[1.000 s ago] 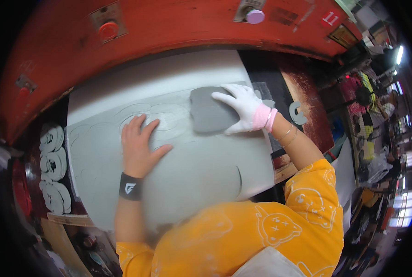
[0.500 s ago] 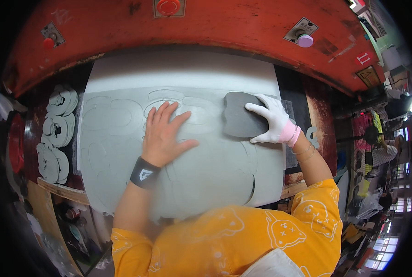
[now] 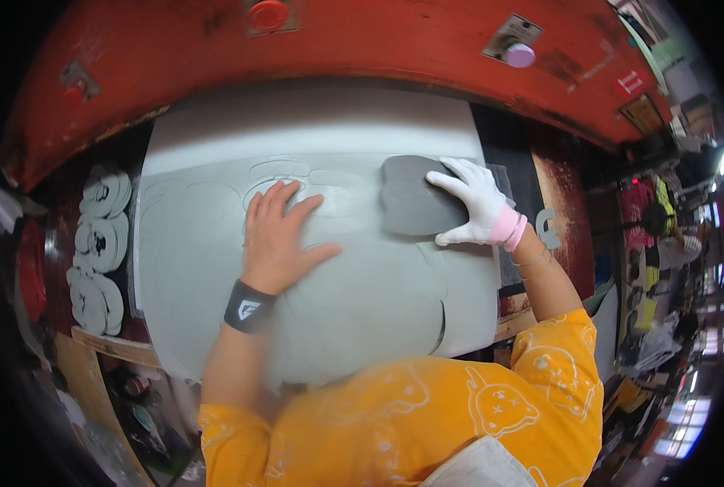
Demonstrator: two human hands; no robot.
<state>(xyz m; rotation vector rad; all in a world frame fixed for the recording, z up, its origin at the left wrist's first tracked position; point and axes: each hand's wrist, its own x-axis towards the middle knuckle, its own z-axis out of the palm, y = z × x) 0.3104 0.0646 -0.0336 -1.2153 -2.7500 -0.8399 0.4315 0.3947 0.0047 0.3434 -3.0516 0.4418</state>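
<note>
A pale grey-green sheet with curved cut outlines lies before me. My left hand, bare with a black wristband, rests on it with fingers spread. Its fingertips lie beside a cut arch shape near the sheet's far edge. On the right part of the sheet sits a dark grey block with a wavy left side. My right hand, in a white glove with a pink cuff, grips this block's right side, fingers over the top and thumb at the near edge. The block's underside is hidden.
An orange-red machine beam with a red button and a lilac knob spans the far side. Stacks of cut pieces stand at the left. A loose curved piece lies at the right.
The whole view has shifted slightly. Both hands and the dark grey block keep roughly the same places on the sheet.
</note>
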